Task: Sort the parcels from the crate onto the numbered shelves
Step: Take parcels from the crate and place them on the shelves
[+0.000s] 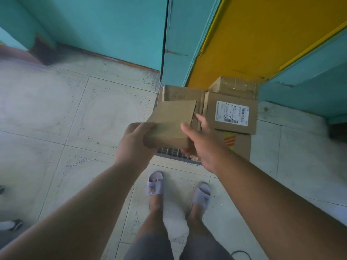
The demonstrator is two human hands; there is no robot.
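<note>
I hold a small plain cardboard parcel in front of me, above the floor. My left hand grips its near left corner. My right hand clasps its right side, thumb on top and fingers under the edge. Beneath the parcel a grey slatted crate shows only along its near rim. More parcels are piled in it: a box with a white shipping label marked 8, a taped box behind it, a plain box on the left, and one with red and yellow stripes.
A teal wall runs behind on the left. A yellow panel with teal borders slants over the crate on the right. The floor is pale tile. My feet in grey slippers stand just short of the crate. A black cable lies at the bottom right.
</note>
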